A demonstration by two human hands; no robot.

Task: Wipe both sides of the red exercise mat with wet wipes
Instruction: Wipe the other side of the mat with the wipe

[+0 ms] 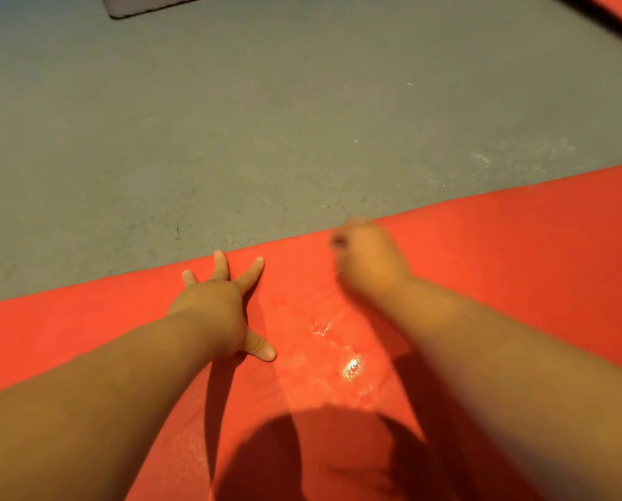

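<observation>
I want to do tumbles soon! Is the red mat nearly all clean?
Not yet. Done: a wet shiny patch glistens on the flat red exercise mat between the arms. In hand: the left hand presses flat, the blurred right hand seems to rub near the far edge; no wipe is visible. Left: the dull-looking stretches either side, and probably the underside.

Dim warm light; glare on mat (519, 247); rt hand (369, 258) motion-blurred.
</observation>
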